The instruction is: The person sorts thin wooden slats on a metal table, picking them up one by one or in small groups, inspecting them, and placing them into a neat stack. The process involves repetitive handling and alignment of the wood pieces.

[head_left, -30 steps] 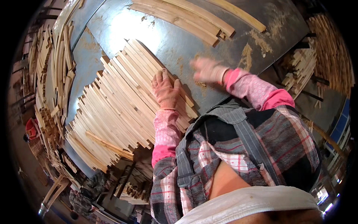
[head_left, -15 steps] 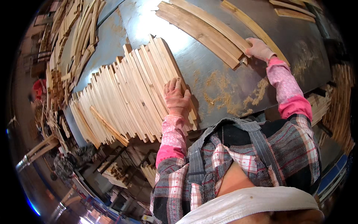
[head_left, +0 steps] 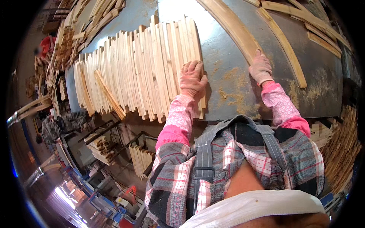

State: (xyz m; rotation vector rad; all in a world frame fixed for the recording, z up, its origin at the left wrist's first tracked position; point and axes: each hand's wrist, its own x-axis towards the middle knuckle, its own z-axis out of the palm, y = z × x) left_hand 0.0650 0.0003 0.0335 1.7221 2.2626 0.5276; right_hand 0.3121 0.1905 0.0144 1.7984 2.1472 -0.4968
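Observation:
My gloved left hand (head_left: 193,78) lies over the right end of a long row of pale wooden slats (head_left: 146,68). Its fingers stretch across the tops of the last slats, and the thumb sits out at the right side. The slats stand packed side by side with uneven ends. To the right, my gloved right hand (head_left: 261,69) closes round the near end of a curved wooden board (head_left: 230,24). That board lies on the dark metal tabletop (head_left: 224,106) and runs off past the far edge of the picture. My fingertips are partly hidden.
Another curved board (head_left: 283,45) lies right of my right hand, with several more at the far right. Sawdust (head_left: 235,89) is scattered between my hands. Two loose strips (head_left: 108,93) lie across the slats' left part. Stacked wood (head_left: 95,19) fills the far left.
My right hand has shifted left and nearer with the board. Two boards lay visible side by side before; now one shows there. My left hand stays on the row; the whole view has turned.

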